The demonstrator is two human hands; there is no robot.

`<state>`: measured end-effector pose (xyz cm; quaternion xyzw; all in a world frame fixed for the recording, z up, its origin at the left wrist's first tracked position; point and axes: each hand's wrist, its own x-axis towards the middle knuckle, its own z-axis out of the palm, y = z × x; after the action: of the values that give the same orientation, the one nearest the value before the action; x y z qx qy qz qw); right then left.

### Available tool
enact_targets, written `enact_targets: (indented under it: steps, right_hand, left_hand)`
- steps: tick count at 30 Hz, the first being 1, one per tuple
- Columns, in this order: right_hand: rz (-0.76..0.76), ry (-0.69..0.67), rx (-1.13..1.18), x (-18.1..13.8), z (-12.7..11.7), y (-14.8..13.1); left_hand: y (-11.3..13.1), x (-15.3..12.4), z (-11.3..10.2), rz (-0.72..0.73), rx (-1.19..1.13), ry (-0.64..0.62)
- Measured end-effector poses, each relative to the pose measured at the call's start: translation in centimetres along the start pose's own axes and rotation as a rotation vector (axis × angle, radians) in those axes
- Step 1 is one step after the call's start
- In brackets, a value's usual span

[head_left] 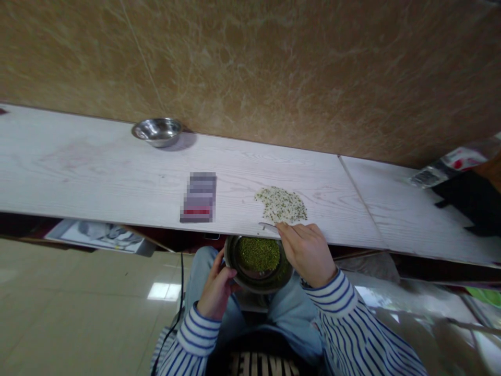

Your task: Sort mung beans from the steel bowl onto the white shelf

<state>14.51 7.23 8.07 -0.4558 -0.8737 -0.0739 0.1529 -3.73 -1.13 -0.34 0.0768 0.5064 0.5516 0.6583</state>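
Observation:
My left hand [216,289] is closed around the rim of a metal bowl [238,279] filled with small green beans [259,254], held under the table's near edge above my lap. My right hand [307,251] is closed on a small thin tool [268,226] at the table edge, right beside a pile of mixed pale and green grains [282,204] lying on the white wood-grain table [97,172]. Both sleeves are blue-and-white striped.
An empty steel bowl [157,130] stands at the table's far edge by the brown marbled wall. A blurred flat box [199,197] lies left of the pile. Packets and a dark object [469,193] sit at the right end. Tiled floor lies below left.

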Motion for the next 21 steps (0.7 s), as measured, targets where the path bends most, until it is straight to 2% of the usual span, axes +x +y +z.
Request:
enact_targets:
  steps: [10,15,21]
  right_hand:
    - [-0.091,-0.043,0.108,-1.3,-1.1,-1.2]
    - [0.01,0.018,0.02,-0.9,-0.6,-0.5]
    - [0.058,0.01,-0.06,0.8,0.4,0.6]
  left_hand:
    - [0.5,-0.1,0.7,0.011,0.006,-0.009]
    - [0.2,0.1,0.7,0.016,0.017,-0.035]
    - [-0.2,0.2,0.5,0.001,0.021,-0.001]
